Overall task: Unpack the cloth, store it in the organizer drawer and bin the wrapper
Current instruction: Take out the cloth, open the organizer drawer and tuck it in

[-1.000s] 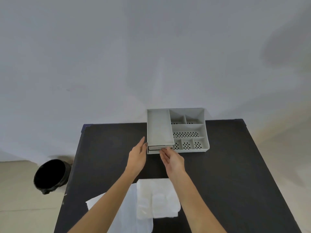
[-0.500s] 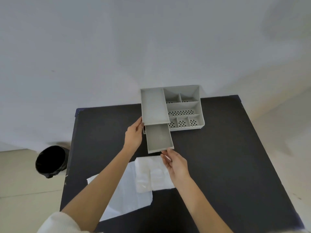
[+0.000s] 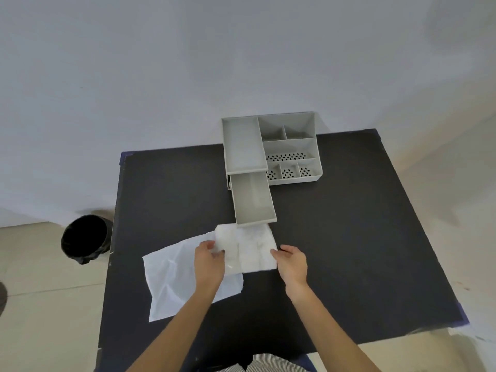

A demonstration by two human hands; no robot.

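A folded white cloth (image 3: 253, 248) lies on the black table (image 3: 349, 237), just in front of the grey organizer's pulled-out drawer (image 3: 253, 201). The drawer is empty. My left hand (image 3: 208, 260) pinches the cloth's left edge. At the cloth's right edge rests my right hand (image 3: 291, 261), its fingers touching the edge. A flat, translucent white wrapper (image 3: 171, 275) lies under and to the left of the cloth. The grey organizer (image 3: 271, 149) stands at the table's far edge.
A black bin (image 3: 84, 238) lined with a black bag stands on the floor left of the table. A pale wall runs behind the table. The organizer has several small compartments with perforated bottoms.
The drawer went from nearly shut to pulled far out. Both hands left the organizer and came back to the cloth's two edges.
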